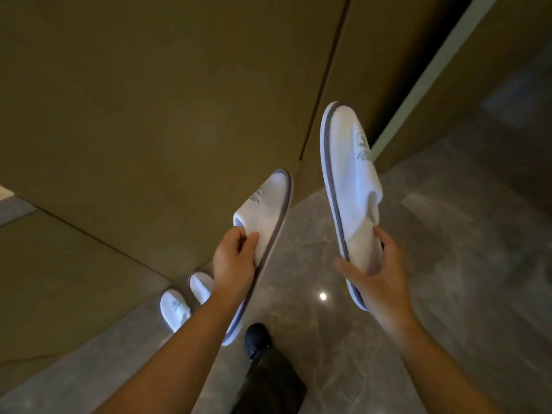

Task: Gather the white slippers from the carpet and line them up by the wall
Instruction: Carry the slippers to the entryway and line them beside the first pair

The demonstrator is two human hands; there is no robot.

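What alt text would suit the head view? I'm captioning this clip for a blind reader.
A person holds one white slipper in each hand, the left hand gripping the left slipper and the right hand the right slipper, above a glossy grey floor. Two more slippers already lie side by side at the brown wall.

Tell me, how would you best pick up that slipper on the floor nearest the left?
Take the floor slipper by its heel end, coming from above on the room side. Its toe seems to point at the wall, so the open back likely faces you. Both the left hand and right hand already hold slippers.
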